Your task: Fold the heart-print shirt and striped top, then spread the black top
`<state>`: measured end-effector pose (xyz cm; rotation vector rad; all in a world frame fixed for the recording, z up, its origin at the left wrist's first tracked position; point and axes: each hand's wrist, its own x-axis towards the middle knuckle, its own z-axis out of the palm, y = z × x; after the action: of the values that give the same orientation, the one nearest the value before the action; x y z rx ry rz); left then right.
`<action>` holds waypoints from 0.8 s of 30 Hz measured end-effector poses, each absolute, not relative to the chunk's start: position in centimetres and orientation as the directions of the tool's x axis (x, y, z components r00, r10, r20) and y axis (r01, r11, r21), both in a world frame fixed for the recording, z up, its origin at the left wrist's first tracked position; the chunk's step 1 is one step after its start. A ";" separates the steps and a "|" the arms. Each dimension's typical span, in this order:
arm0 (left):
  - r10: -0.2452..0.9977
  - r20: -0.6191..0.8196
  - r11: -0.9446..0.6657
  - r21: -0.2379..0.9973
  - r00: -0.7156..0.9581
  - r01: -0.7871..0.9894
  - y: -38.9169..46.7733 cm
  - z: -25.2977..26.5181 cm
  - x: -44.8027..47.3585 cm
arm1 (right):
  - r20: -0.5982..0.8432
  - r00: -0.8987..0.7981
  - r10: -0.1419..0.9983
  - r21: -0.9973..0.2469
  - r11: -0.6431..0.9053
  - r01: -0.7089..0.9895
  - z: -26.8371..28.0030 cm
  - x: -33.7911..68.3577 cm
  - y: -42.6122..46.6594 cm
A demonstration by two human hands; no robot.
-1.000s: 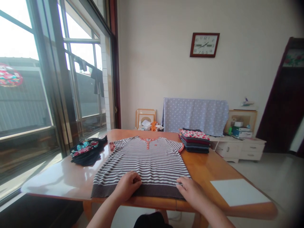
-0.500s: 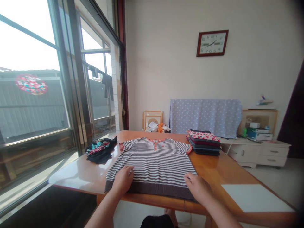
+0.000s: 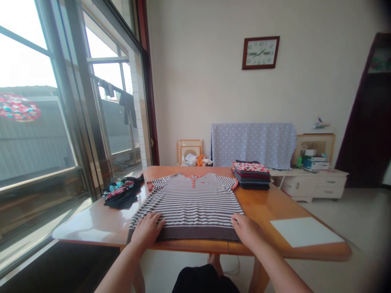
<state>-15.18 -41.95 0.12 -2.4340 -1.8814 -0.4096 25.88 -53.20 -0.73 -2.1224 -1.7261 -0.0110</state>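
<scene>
A short-sleeved shirt (image 3: 195, 205) with dark and white stripes lies spread on the wooden table, its collar away from me. Orange trim runs round its neck, buttons and sleeve ends, and a dark ribbed hem (image 3: 198, 233) lies along the near table edge. My left hand (image 3: 148, 228) rests on the shirt's lower left corner, open, fingers spread flat. At the lower right side, my right hand (image 3: 246, 230) is laid on the shirt's edge, its fingers loosely bent and partly hidden by the back of the hand; it appears open.
Folded clothes stand in a stack (image 3: 251, 175) at the table's far right. A crumpled dark garment with a coloured pattern (image 3: 122, 191) lies at the left by the window. A white sheet (image 3: 305, 232) is on the right part of the wooden table (image 3: 259, 207).
The view has turned a little to the right. My left hand's fingers have spread flatter on the shirt. My right hand remains by its lower right edge, and the shirt keeps its layout.
</scene>
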 end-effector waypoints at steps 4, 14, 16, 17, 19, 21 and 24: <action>0.945 0.221 -0.270 0.103 0.243 0.957 -41.7 0.0 -15.3 | 0.321 0.220 0.921 -0.317 -0.114 0.942 -1.1 25.8 -53.8; 0.945 0.247 -0.249 0.113 0.215 0.962 -42.5 0.5 -13.2 | 0.268 0.232 0.935 -0.289 -0.151 0.945 0.7 24.7 -55.4; 0.936 0.257 -0.279 0.130 0.239 0.952 -42.8 0.8 -11.9 | 0.278 0.212 0.937 -0.289 -0.129 0.949 1.7 24.1 -55.2; 0.932 0.261 -0.295 0.137 0.252 0.946 -42.9 1.0 -11.1 | 0.296 0.200 0.934 -0.291 -0.111 0.950 2.1 23.6 -55.0; 0.924 0.270 -0.319 0.150 0.272 0.936 -43.0 1.1 -9.7 | 0.333 0.171 0.927 -0.300 -0.068 0.952 2.5 22.7 -54.4; 0.921 0.260 -0.338 0.167 0.289 0.926 -43.1 1.0 -8.6 | 0.348 0.130 0.928 -0.304 -0.020 0.953 2.4 21.9 -53.6; 0.924 0.208 -0.359 0.177 0.322 0.916 -43.2 0.5 -7.8 | 0.239 0.098 0.966 -0.301 -0.023 0.953 1.2 21.7 -52.5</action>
<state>-7.81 -43.24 0.55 -2.5760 -1.7929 -0.4350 21.70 -52.51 1.18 -2.0037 -1.8811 0.0448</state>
